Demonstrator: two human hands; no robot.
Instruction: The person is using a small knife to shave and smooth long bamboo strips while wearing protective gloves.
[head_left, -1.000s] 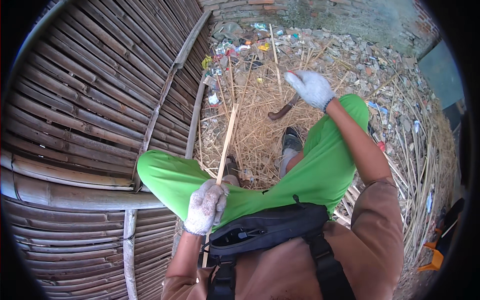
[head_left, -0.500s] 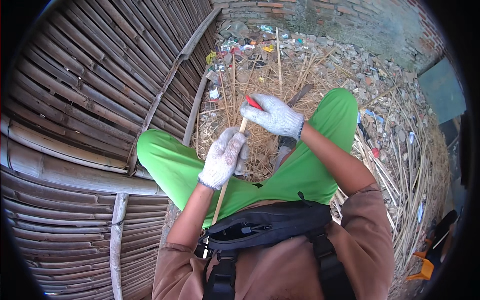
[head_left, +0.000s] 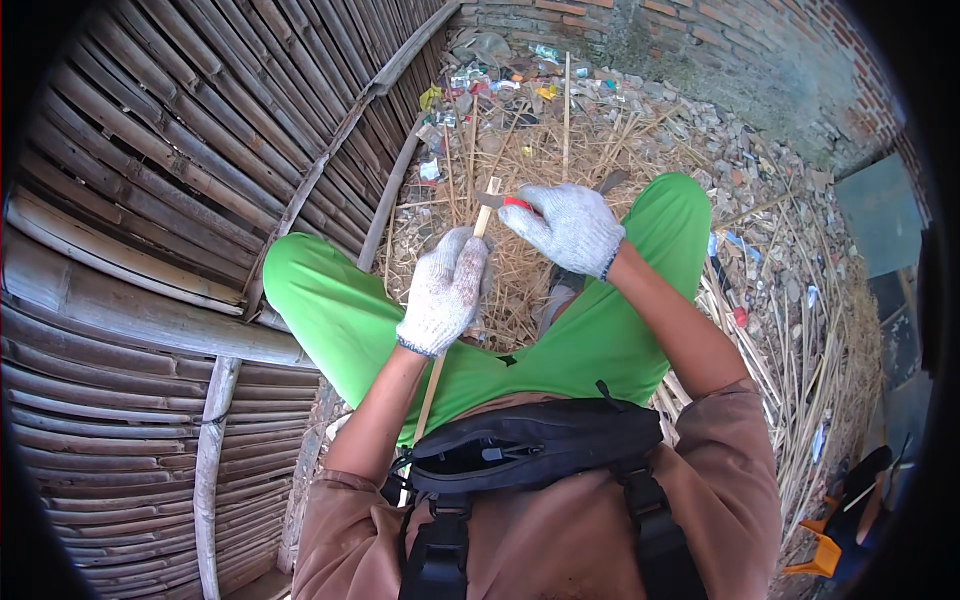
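My left hand [head_left: 443, 292], in a white knitted glove with brownish stains, is closed round a thin pale bamboo strip [head_left: 430, 398]. The strip slants from beside the waist bag up past my fingers, its top end sticking out above them. A small red-handled knife [head_left: 519, 204] is gripped in my right hand [head_left: 575, 228], also gloved in white. Its short dark blade lies across the strip just below the upper end. Both hands are between my knees, over the straw-covered ground.
A bamboo slat wall [head_left: 180, 150] rises close on my left. Ahead stands a brick wall [head_left: 690, 45] with rubble and litter at its foot. Many split strips [head_left: 775, 370] lie to the right. A dark flat blade-like piece [head_left: 612, 181] shows behind my right hand.
My right hand has moved a little right and down, turning so that the knife's blade shows across the strip. More of the strip's upper end is visible. My left hand keeps its hold.
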